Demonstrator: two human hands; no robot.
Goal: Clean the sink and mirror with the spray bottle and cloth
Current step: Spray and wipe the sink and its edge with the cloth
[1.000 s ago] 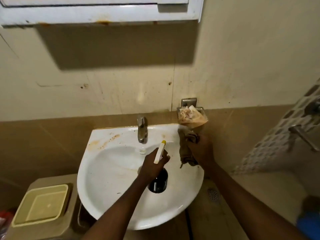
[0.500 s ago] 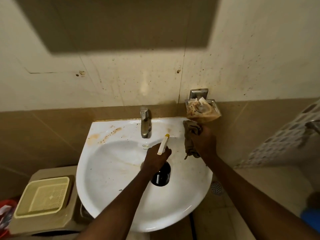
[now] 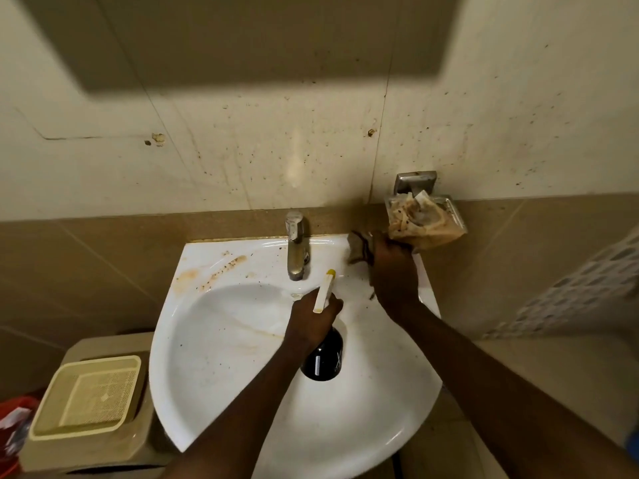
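Over the white sink (image 3: 214, 368), centre: left hand (image 3: 313, 318), fingers curled round the neck of a dark spray bottle (image 3: 323, 359); its white nozzle with yellow tip projects above the knuckles toward the tap (image 3: 296, 250), the bottle body hangs below the palm. At the sink's back right corner: right hand (image 3: 394, 271), fingers closed on a bunched brown cloth (image 3: 359, 247), which sticks out past the knuckles onto the rim, just below a wall-mounted soap dish (image 3: 427, 216). Rust-brown stains on the left ledge. Left of the sink: beige bin (image 3: 90, 399).
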